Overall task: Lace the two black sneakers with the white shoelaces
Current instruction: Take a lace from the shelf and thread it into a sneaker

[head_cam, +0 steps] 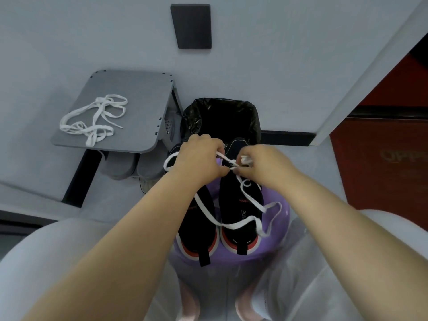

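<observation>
While our left hand (200, 158) and right hand (266, 162) each pinch the white shoelace (207, 213), it meets just above the right sneaker (231, 205), whose length runs away from us.

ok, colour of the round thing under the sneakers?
Purple. The round support shows best in the head view.

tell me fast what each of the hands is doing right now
Left hand: closed, pinching the white shoelace.
Right hand: closed, pinching the same shoelace.
</observation>
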The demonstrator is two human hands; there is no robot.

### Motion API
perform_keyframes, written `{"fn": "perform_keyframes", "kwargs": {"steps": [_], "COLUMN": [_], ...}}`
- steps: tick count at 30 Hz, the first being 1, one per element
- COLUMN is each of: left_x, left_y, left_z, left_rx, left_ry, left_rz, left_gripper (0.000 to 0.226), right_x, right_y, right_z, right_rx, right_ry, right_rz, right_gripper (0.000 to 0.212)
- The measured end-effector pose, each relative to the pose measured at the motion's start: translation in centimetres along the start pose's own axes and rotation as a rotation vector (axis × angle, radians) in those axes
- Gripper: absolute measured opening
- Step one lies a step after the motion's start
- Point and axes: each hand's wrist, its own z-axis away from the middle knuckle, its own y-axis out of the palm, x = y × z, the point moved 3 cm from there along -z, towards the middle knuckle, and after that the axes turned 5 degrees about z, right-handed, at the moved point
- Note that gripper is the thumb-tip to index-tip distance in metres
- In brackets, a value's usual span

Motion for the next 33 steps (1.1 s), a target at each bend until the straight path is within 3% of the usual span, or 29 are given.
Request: {"fn": "perform_keyframes", "kwargs": {"steps": [7,10,17,19,22,25,28,29,31,33], "left_x": [0.7,1.3,1.3,1.1,0.5,0.5,0.4,0.3,0.1,0.1], "left_y": [0.4,0.6,0.9,1.3,2.1,2.2,1.8,1.7,1.4,1.3], "left_z": [-0.2,-0.1,-0.2,-0.2,0.0,-0.2,-0.3,-0.2,-0.1,-0.1], "left_rx": [0.042,0.063,0.076,0.127,0.242,0.254,0.247,0.236,0.210,0.181], "left_ry": [-0.070,-0.142,-0.120,-0.075,-0.055,-0.075,-0.100,-0.099,-0.093,-0.089], "left_rz": [0.048,0.183,0.194,0.268,0.380,0.352,0.323,0.308,0.297,0.284], "left_gripper": [0.028,0.023,0.027,0.046,0.057,0.043,0.018,0.013,0.013,0.013], "right_x": [-1.9,-3.2,-1.8,-1.6,-1.0,-0.8,-2.9,-3.9,-5.1,-4.7], "right_y": [-1.9,-2.8,-0.8,-1.8,-3.4,-4.3,-5.8,-6.2,-6.3,-5.6], "right_z": [0.0,0.4,0.7,0.8,1.6,2.4,2.3,2.1,2.1,1.9], "right_rx": [-0.125,-0.159,0.024,0.026,0.013,0.000,-0.198,-0.299,-0.422,-0.370], "right_ry": [0.065,0.107,0.060,0.040,0.015,0.102,0.265,0.349,0.488,0.476], "right_rz": [0.040,-0.132,0.082,-0.050,-0.476,-1.214,-1.753,-1.777,-1.588,-1.232], "right_gripper": [0.017,0.019,0.028,0.023,0.019,0.026,0.038,0.038,0.033,0.031]}}
